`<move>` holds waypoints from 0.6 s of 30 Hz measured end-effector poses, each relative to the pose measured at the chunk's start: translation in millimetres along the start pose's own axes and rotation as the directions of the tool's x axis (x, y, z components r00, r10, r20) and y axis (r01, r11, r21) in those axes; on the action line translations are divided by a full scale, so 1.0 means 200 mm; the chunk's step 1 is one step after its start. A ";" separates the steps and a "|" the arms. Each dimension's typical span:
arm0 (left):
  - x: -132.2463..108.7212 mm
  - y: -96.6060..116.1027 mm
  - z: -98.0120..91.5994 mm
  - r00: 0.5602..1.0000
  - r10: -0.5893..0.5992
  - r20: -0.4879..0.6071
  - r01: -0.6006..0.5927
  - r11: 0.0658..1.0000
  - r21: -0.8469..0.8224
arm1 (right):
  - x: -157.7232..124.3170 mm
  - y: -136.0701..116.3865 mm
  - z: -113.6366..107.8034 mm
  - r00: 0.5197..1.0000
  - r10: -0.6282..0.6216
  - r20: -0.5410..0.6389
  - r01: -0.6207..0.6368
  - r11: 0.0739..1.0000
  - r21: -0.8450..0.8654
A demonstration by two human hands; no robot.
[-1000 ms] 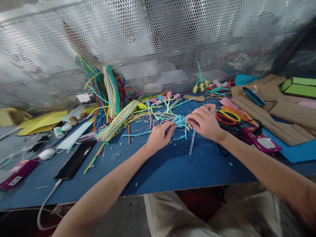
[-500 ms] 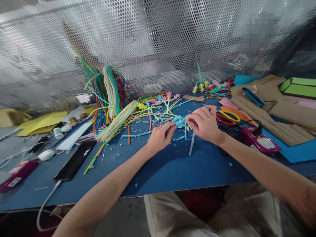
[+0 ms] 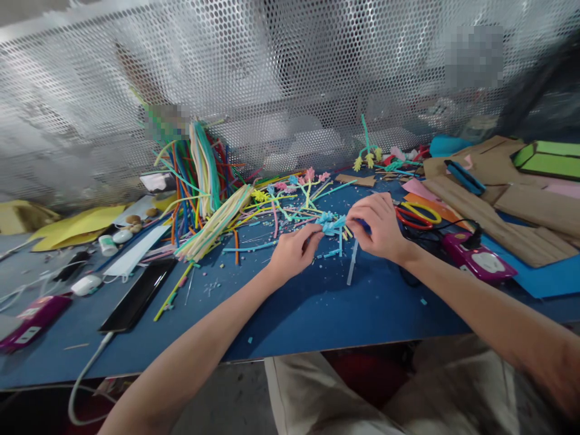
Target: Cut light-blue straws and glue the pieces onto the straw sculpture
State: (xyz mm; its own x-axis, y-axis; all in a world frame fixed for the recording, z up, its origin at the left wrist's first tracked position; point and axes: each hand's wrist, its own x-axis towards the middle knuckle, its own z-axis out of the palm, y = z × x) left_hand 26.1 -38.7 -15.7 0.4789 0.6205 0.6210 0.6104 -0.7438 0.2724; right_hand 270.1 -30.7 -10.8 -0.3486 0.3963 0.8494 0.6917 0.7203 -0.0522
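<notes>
My left hand [image 3: 293, 249] pinches one end of a small light-blue straw flower [image 3: 331, 224] just above the blue table [image 3: 317, 308]. My right hand [image 3: 378, 226] has its fingers curled around the flower's other end. Loose blue, pink and yellow straw pieces [image 3: 290, 208] lie scattered right behind both hands. A pale straw length [image 3: 352, 269] rests on the table under my right hand.
A tall bundle of coloured straws [image 3: 199, 175] leans against the perforated metal screen [image 3: 290, 78] at back left. Red-and-yellow scissors [image 3: 414, 214] and a purple device [image 3: 475, 258] lie right of my hands. A black phone [image 3: 138, 295] lies at left. Cardboard sheets [image 3: 502, 205] are stacked at right.
My right hand has shifted slightly right and turned its fingers on the blue flower. My left hand has kept its pinch in nearly the same place.
</notes>
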 end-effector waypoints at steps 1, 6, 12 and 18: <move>0.00 0.00 0.00 1.000 -0.001 -0.005 0.001 1.000 0.012 | 0.01 0.01 -0.01 0.999 0.042 -0.023 -0.041 0.998 0.040; 0.01 -0.05 -0.01 0.999 -0.020 -0.040 0.022 0.998 0.050 | 0.05 0.14 -0.10 0.948 0.319 -0.016 -0.319 0.948 -0.020; 0.01 -0.08 0.00 0.996 -0.028 -0.088 0.032 0.998 0.053 | -0.04 0.39 -0.20 0.646 0.671 0.362 -0.432 0.713 -0.552; 0.02 -0.07 -0.01 0.993 -0.076 -0.093 0.077 0.997 0.004 | -0.19 0.59 -0.20 0.409 0.761 0.504 -0.469 0.649 -0.598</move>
State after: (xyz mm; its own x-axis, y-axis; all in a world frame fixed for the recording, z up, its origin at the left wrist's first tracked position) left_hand 18.0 -26.2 -16.3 0.3702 0.6496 0.6640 0.6480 -0.6928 0.3165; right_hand 389.3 16.7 -28.1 0.0645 0.9970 0.0425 0.9912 -0.0591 -0.1182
